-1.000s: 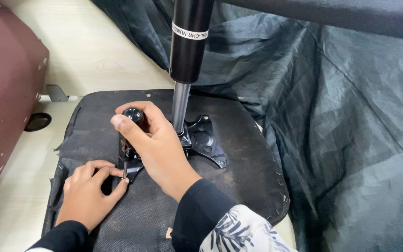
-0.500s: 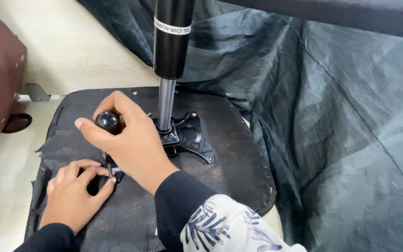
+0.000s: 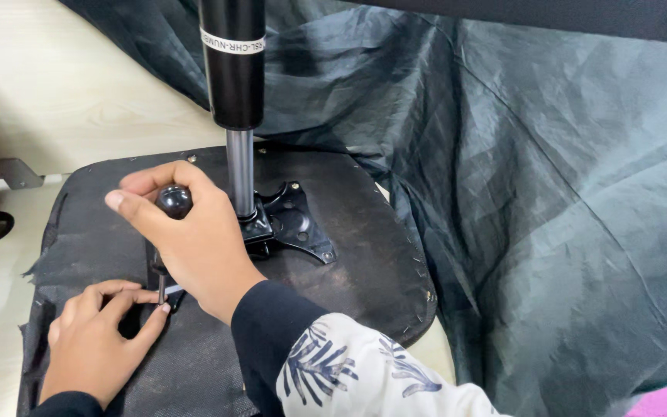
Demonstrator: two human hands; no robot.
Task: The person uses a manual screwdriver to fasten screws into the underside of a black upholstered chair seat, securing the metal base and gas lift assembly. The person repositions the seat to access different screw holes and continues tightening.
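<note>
Right hand (image 3: 194,243) clenched, left (image 3: 98,340) pinching

Gas cyl (image 3: 233,69) upright on seat base (image 3: 349,201), cloth (image 3: 542,193) right.

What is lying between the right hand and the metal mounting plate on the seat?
Head view: only the gas-lift column stands between right hand and mounting plate.

Screwdriver (image 3: 165,255) shaft behind right hand (image 3: 194,239).
</note>
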